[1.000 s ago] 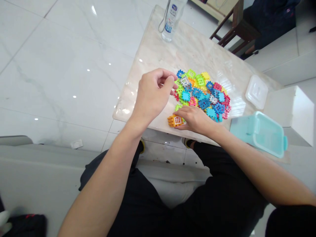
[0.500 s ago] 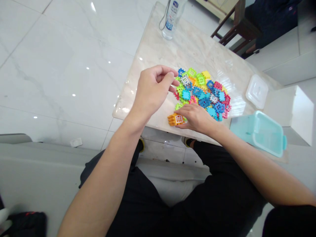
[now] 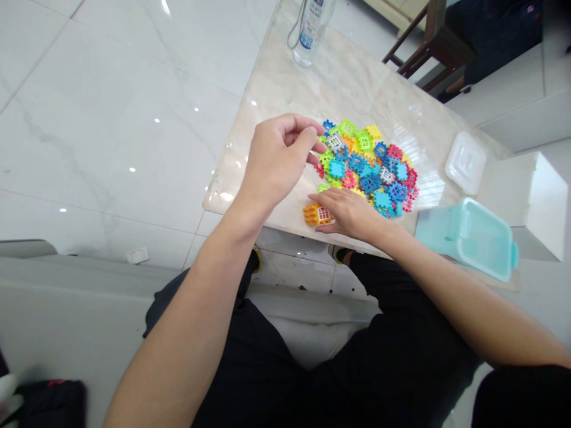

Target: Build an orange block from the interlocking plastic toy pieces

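Note:
My left hand (image 3: 277, 157) hovers loosely curled over the marble tabletop (image 3: 343, 89), its fingertips at the left edge of a heap of multicoloured interlocking plastic waffle blocks (image 3: 366, 169). Nothing shows between its thumb and fingers. My right hand (image 3: 352, 215) lies low at the heap's near side, with its fingers and thumb around a small stack of joined orange blocks with a white window piece (image 3: 317, 215). The hand hides part of that stack.
A clear plastic water bottle (image 3: 311, 32) stands at the table's far end. To the right lie a clear plastic lid (image 3: 465, 162) and a teal plastic box (image 3: 479, 241) beside a white block (image 3: 530, 202). A wooden chair (image 3: 432, 38) stands beyond the table.
My right fingers have shifted slightly on the orange stack, which stays in nearly the same place. My left hand has barely moved. The whole view has drifted slightly upward.

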Motion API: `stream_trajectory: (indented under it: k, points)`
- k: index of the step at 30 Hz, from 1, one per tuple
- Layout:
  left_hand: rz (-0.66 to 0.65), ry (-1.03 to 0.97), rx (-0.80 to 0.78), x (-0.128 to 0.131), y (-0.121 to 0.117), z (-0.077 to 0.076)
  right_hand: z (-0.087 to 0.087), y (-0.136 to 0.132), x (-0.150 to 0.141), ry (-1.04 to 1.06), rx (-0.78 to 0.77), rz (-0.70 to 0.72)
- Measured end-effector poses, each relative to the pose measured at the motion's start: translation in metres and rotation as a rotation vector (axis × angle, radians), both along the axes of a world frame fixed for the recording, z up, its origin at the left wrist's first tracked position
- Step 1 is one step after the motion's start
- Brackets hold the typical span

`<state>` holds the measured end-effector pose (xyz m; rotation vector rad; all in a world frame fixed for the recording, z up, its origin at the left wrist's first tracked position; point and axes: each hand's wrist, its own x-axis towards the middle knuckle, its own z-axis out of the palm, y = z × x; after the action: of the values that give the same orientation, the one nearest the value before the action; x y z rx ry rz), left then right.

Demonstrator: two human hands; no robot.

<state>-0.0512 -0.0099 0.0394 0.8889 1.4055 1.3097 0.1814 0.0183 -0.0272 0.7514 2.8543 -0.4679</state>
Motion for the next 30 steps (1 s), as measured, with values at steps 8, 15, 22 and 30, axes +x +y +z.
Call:
stream_trajectory:
  k: [8,15,22,30]
  points:
    - [-0.005,0.026,0.014,-0.004,0.001,-0.004,0.01,0.004,0.01,0.072,-0.023,-0.032]
    - [-0.049,0.054,0.055,-0.009,-0.003,-0.013,0.035,0.014,0.026,0.056,0.004,-0.122]
    - [-0.088,0.137,0.033,0.008,0.003,-0.015,0.033,0.027,0.032,0.064,0.116,-0.276]
    - [-0.224,0.147,0.062,0.039,-0.001,-0.021,-0.005,0.088,0.035,0.069,0.126,-0.721]
